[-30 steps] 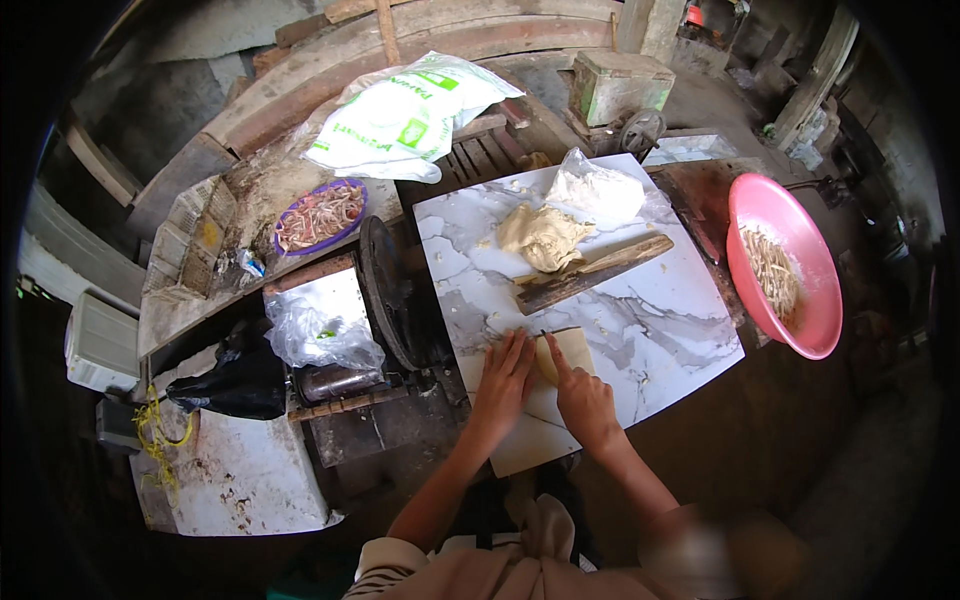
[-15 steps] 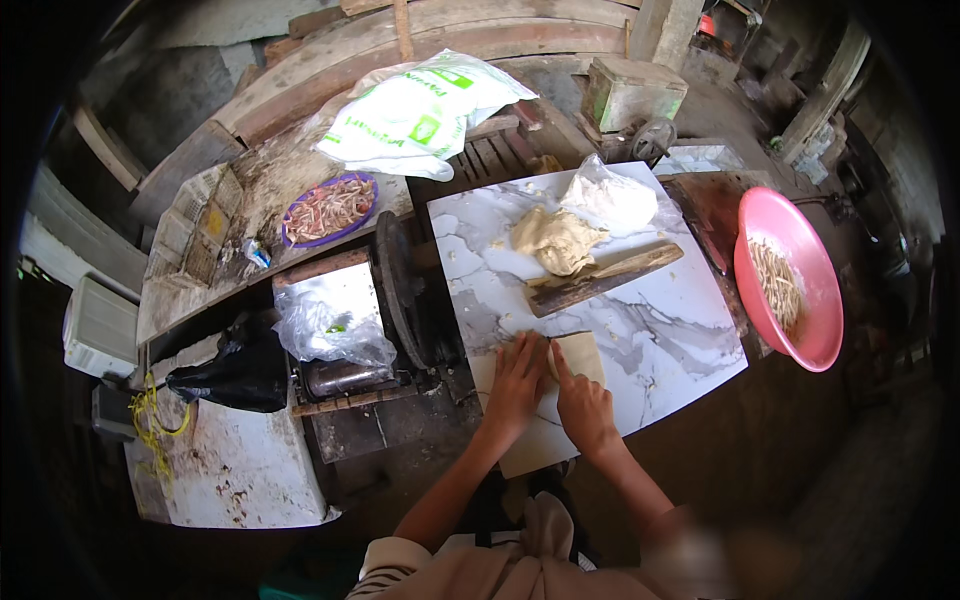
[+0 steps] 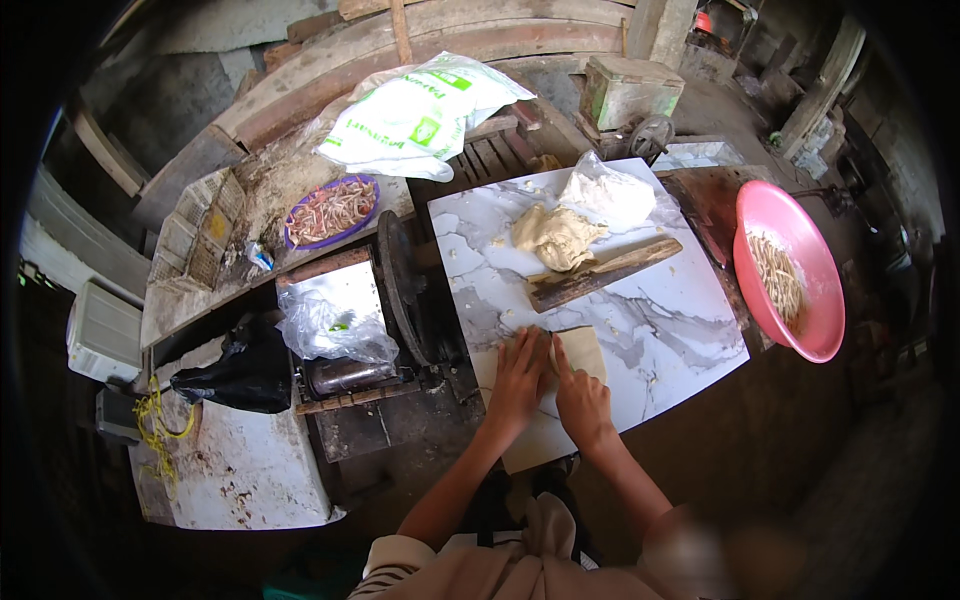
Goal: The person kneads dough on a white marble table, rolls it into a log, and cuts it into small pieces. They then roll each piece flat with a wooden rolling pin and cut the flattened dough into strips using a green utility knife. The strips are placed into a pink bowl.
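Observation:
A flat, pale dough sheet [image 3: 587,345] lies at the front of the marble-patterned board [image 3: 680,325], and a part of it hangs over the near edge. My left hand [image 3: 517,378] presses down on the sheet, fingers stretched out and pointing away from me. Close beside it, my right hand [image 3: 583,400] has its index finger extended and the other fingers curled. Whatever the right hand grips is too hidden to name. Beyond both hands lie a worn wooden slat [image 3: 610,275], a lump of dough [image 3: 557,237] and a clear plastic bag of white flour-like stuff [image 3: 610,195].
At the right stands a pink basin [image 3: 825,285] holding thin pale strips. Left of the board is a roller machine [image 3: 400,295] with a plastic bag [image 3: 335,330] on it. Farther left are a purple tray of strips [image 3: 330,212], a crate [image 3: 195,235] and a white-green sack [image 3: 425,115].
The view has shifted very slightly. Both hands stay at nearly the same place on the dough sheet, with only a tiny movement of the right hand.

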The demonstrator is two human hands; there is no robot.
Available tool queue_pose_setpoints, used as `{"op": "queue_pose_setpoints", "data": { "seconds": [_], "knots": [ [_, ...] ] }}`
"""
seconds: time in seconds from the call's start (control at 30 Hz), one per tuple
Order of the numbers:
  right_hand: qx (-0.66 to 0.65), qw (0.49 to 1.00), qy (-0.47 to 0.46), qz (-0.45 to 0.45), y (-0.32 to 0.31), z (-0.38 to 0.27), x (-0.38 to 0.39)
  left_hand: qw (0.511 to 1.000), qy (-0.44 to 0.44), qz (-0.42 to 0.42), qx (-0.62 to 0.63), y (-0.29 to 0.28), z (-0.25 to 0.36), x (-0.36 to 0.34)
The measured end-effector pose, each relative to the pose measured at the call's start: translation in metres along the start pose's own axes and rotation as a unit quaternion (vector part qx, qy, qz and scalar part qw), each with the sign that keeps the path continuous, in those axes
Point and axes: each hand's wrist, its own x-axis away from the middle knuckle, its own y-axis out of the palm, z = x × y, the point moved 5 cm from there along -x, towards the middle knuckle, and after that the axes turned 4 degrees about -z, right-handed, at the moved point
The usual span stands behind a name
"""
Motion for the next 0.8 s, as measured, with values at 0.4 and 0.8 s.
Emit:
{"op": "queue_pose_setpoints", "data": {
  "seconds": [0.4, 0.8],
  "knots": [
    [-0.032, 0.999, 0.003, 0.037, 0.012, -0.004, 0.012, 0.999, 0.015, 0.005, -0.031, 0.0, 0.001, 0.003],
    [0.003, 0.998, 0.029, 0.061, 0.019, -0.001, 0.048, 0.998, 0.028, 0.01, -0.063, -0.001, 0.002, 0.003]
  ]
}}
